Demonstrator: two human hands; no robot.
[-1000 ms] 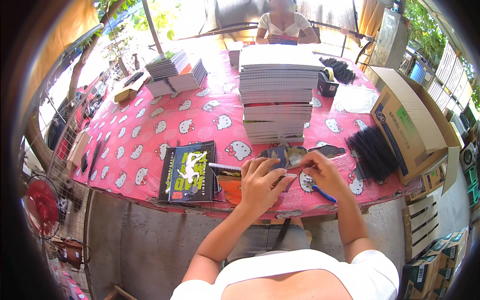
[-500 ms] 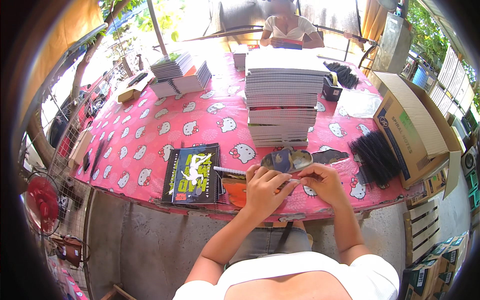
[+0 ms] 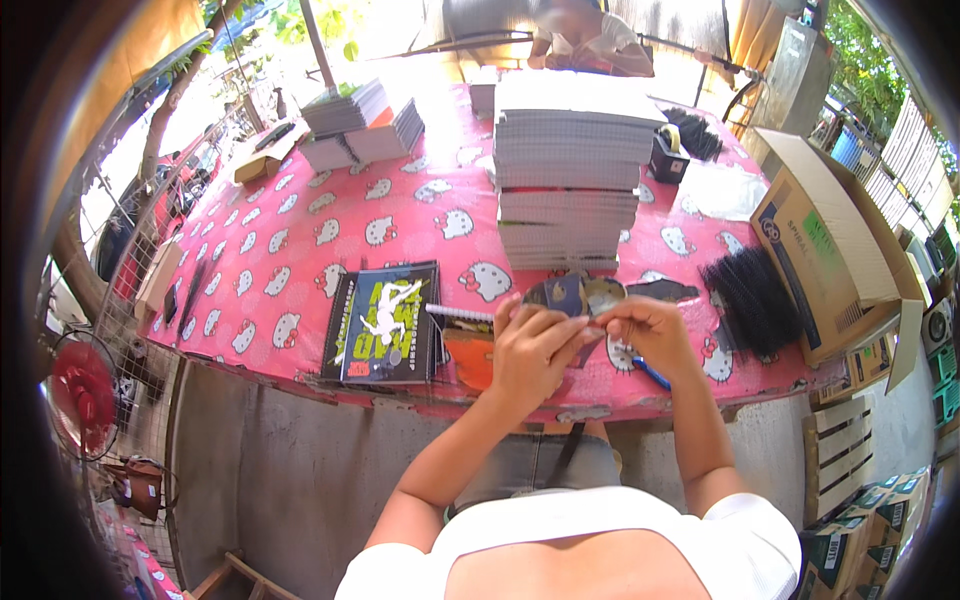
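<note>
My left hand (image 3: 537, 350) is closed with thumb and fingers pinched together, over the right part of a spiral notebook (image 3: 467, 352) with an orange and dark cover. Fingertips of my right hand (image 3: 652, 335) pinch close beside it; whatever is between them is too small to tell. Below the right palm shows a blue handle-like piece (image 3: 652, 374), its other end hidden. Just beyond the hands lies a dark blue, rounded item (image 3: 560, 293) with a picture on it. Left of the orange notebook rests a small pile of black notebooks (image 3: 385, 325) with a white figure on the cover.
A tall notebook stack (image 3: 570, 150) rises beyond my hands. Black plastic spirals (image 3: 752, 300) lie right, beside an open cardboard box (image 3: 825, 260). More notebooks (image 3: 360, 130) are piled far left. A tape dispenser (image 3: 668, 155) stands behind the stack. Another person (image 3: 590, 45) sits opposite.
The blue piece has come into sight under my right hand. My hands stay pinched together in nearly the same spot. The person opposite has leaned and lowered their arms; the view has shifted slightly.
</note>
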